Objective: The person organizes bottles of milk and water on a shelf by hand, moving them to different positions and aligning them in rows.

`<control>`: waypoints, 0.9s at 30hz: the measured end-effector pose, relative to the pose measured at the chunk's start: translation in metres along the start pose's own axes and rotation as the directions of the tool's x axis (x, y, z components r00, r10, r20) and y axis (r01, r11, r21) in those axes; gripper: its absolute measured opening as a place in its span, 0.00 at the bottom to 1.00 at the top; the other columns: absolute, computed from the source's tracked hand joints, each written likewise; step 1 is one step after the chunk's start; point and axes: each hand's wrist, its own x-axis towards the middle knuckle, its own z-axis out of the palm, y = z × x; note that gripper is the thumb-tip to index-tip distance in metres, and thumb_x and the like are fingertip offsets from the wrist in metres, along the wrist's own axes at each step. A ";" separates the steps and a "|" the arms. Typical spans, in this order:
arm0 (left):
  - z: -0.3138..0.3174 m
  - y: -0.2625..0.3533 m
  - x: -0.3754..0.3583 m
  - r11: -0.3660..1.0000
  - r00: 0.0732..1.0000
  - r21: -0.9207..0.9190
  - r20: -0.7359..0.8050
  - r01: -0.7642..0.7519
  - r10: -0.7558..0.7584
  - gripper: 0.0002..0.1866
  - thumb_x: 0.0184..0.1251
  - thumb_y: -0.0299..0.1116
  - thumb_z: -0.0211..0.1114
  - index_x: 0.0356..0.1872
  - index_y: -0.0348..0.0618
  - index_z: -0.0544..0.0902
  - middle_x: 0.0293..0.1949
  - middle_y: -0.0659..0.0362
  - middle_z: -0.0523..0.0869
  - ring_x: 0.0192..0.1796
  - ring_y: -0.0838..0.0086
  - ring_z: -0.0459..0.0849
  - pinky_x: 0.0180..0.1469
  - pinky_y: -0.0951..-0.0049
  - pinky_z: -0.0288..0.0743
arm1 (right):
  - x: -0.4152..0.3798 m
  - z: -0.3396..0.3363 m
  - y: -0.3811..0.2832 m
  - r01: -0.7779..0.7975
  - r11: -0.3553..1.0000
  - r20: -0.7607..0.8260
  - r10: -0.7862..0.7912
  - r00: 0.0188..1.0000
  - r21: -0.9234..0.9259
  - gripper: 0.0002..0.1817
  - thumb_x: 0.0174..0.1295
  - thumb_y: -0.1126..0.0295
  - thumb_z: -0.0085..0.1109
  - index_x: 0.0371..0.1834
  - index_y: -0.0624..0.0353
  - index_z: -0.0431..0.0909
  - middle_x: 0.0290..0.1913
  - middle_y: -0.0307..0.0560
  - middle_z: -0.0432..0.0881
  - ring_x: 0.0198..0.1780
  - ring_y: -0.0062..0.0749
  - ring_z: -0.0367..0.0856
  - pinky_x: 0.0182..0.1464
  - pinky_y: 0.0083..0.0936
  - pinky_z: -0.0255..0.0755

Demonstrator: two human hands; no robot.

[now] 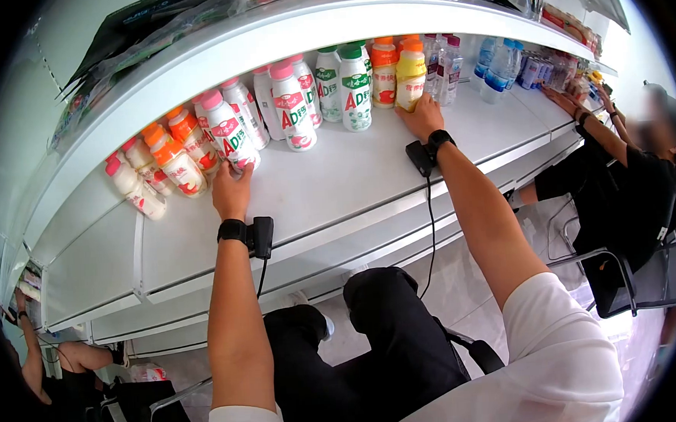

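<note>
My left hand (pixel 232 192) is closed around the base of a white milk drink bottle (pixel 229 134) with a pink cap, which leans a little on the shelf (pixel 314 183). With my right hand (pixel 422 118) I grip the lower part of a yellow-labelled drink bottle (pixel 410 76) with an orange cap. Between my hands stand a pink-capped bottle (pixel 293 110) and a green-capped bottle (pixel 355 92), with more of both kinds behind. Left of my left hand is an orange-capped bottle (pixel 176 164) and a pink-capped yellowish bottle (pixel 136 189). My fingertips are partly hidden by the bottles.
Clear plastic bottles (pixel 448 71) and blue-labelled water bottles (pixel 502 69) stand to the right. An upper shelf edge (pixel 267 30) overhangs the row. A person in black (pixel 627 188) reaches onto the shelf at right; another person's arm (pixel 30 342) shows at far left. Cables hang from my wrist devices.
</note>
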 end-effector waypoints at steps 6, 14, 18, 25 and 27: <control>0.004 -0.006 0.002 0.999 1.000 -0.027 0.012 0.020 -0.020 0.27 0.60 0.54 0.70 0.52 0.42 0.83 0.44 0.51 0.88 0.48 0.56 0.86 0.50 0.59 0.78 | 0.004 0.008 0.007 0.025 1.000 -0.025 -0.026 0.999 -0.011 0.38 0.56 0.44 0.69 0.55 0.68 0.70 0.58 0.61 0.78 0.62 0.58 0.73 0.63 0.44 0.71; 0.005 -0.009 0.002 1.000 1.000 -0.016 0.000 0.017 -0.017 0.28 0.60 0.55 0.70 0.53 0.43 0.83 0.46 0.52 0.88 0.50 0.57 0.86 0.52 0.59 0.78 | 0.004 -0.010 -0.009 -0.136 0.983 0.061 0.130 0.990 0.122 0.45 0.60 0.30 0.53 0.56 0.68 0.75 0.57 0.64 0.80 0.63 0.60 0.72 0.64 0.47 0.68; 0.005 -0.008 0.002 1.000 0.999 -0.011 0.018 0.029 -0.029 0.29 0.60 0.55 0.70 0.53 0.44 0.82 0.47 0.52 0.88 0.51 0.57 0.85 0.52 0.59 0.77 | 0.005 -0.012 -0.010 -0.151 0.979 0.062 0.144 0.988 0.134 0.48 0.60 0.26 0.48 0.56 0.69 0.75 0.58 0.65 0.79 0.63 0.61 0.72 0.65 0.47 0.67; 0.006 -0.011 0.003 0.998 1.000 -0.055 0.009 0.011 -0.011 0.28 0.60 0.54 0.70 0.53 0.44 0.82 0.47 0.52 0.88 0.51 0.57 0.85 0.53 0.59 0.77 | 0.011 -0.004 -0.005 -0.145 0.981 0.044 0.141 0.989 0.126 0.50 0.60 0.25 0.47 0.58 0.70 0.73 0.59 0.67 0.79 0.64 0.62 0.72 0.66 0.47 0.65; 0.004 -0.007 0.002 0.998 1.000 -0.062 0.013 -0.002 0.002 0.27 0.61 0.54 0.70 0.53 0.44 0.82 0.47 0.52 0.88 0.51 0.57 0.85 0.53 0.58 0.77 | 0.012 -0.002 -0.002 -0.136 0.985 0.039 0.132 0.990 0.110 0.50 0.60 0.25 0.48 0.58 0.69 0.73 0.59 0.67 0.79 0.64 0.62 0.72 0.66 0.47 0.65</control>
